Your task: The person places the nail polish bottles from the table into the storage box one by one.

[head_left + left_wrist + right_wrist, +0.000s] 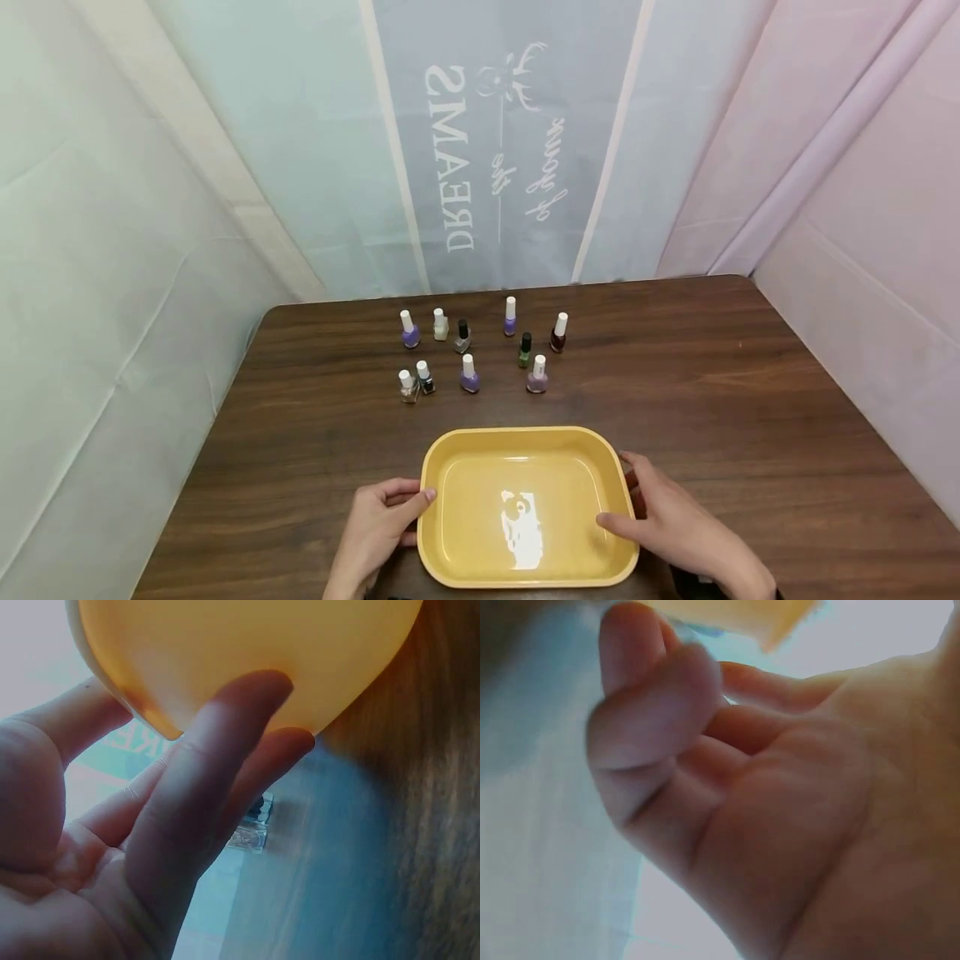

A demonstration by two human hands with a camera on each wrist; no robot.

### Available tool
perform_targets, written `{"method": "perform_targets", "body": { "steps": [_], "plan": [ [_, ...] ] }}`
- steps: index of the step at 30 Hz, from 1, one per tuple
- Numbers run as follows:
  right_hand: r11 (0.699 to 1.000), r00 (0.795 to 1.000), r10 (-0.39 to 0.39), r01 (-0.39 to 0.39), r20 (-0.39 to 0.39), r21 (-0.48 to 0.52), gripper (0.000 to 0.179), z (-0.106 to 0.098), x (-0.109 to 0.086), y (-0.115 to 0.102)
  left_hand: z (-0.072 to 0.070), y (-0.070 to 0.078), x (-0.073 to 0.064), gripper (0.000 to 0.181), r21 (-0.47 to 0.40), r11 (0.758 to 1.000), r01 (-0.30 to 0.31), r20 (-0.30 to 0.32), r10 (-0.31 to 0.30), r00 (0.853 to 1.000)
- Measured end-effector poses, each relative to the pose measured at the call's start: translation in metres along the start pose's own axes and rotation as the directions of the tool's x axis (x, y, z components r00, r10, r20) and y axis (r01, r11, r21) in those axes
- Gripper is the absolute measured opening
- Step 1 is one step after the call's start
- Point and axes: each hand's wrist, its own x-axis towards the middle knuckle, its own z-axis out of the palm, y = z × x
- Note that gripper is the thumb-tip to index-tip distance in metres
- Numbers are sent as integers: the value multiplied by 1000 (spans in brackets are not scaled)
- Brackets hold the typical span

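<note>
A yellow rectangular tray (472,500) with rounded corners stands near the front of the table, nothing inside it but a bright reflection. My left hand (381,523) grips its left side, thumb over the rim and fingers along the outer wall. At the opposite side, my right hand (678,521) holds the tray with the thumb reaching over the rim and the fingers outside. In the left wrist view, the tray's wall (247,645) lies between thumb and fingers. The right wrist view shows curled fingers (652,712) beside a small part of the yellow edge (742,619).
Beyond the tray, several nail polish bottles stand upright, among them a purple one (469,379), a green one with a black cap (525,352) and a dark red one (558,335). The brown wooden table (712,375) ends at a printed curtain (510,167).
</note>
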Motion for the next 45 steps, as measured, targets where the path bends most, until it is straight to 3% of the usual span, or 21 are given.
{"method": "perform_targets", "body": {
  "steps": [2, 4, 8, 10, 15, 23, 37, 45],
  "plan": [
    [1000, 999, -5, 4, -38, -17, 72, -11, 4, -3, -1, 0, 1, 45, 8, 1000, 3, -5, -3, 1000],
    [996, 992, -73, 68, -102, -58, 54, -22, 11, -6, -1, 0, 1, 46, 23, 1000, 7, -10, -6, 1000],
    [970, 954, -235, 216, -186, -113, 21, -40, 36, -7, -3, 0, 3, 49, 43, 999, 2, -15, -1, 1000],
    [960, 946, -274, 259, -174, -101, 17, -47, 53, -6, -3, -2, 3, 50, 43, 999, -5, -10, 5, 1000],
    [963, 959, -269, 267, -85, -36, 18, -56, 96, 1, -4, -7, 1, 50, 40, 999, -24, 18, 24, 1000],
    [962, 962, -269, 271, -44, 40, 28, -43, 150, 5, -4, -7, 0, 48, 54, 998, -42, 26, 41, 999],
    [951, 950, -309, 309, 47, 14, 31, -19, 177, -5, -5, -13, -2, 46, 23, 1000, 14, 38, -15, 999],
    [937, 935, -347, 348, 69, -4, 27, -14, 182, -5, -4, -10, -3, 45, 18, 1000, 3, 46, -4, 999]
  ]
}}
